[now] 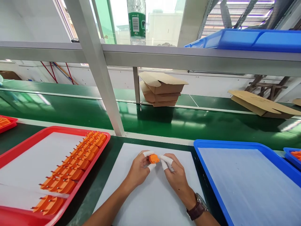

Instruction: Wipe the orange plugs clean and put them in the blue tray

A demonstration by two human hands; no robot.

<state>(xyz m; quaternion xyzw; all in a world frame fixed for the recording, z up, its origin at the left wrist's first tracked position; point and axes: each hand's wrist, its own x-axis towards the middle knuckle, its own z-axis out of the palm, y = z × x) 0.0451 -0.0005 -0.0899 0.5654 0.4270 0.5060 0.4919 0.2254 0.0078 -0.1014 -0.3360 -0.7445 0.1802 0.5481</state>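
Over a white sheet [141, 201], my left hand [138, 168] holds a small orange plastic part [154, 158] between finger and thumb. White finger covers wrap some fingertips on both hands. My right hand [175, 172] is at the right end of the part, its covered fingers and thumb pinched together; whether something tiny sits between them I cannot make out. To the left, a red tray [103, 142] carries rows of similar orange parts [77, 163] with small dark pins sticking out. A blue tray [209, 182] lined with a pale sheet lies to the right.
A grey metal post [101, 72] and crossbar [164, 56] stand in front of a green conveyor belt [150, 116]. Cardboard boxes [164, 89] are stacked beyond it. On the upper shelf are a plastic bottle [137, 25] and another blue tray [249, 40].
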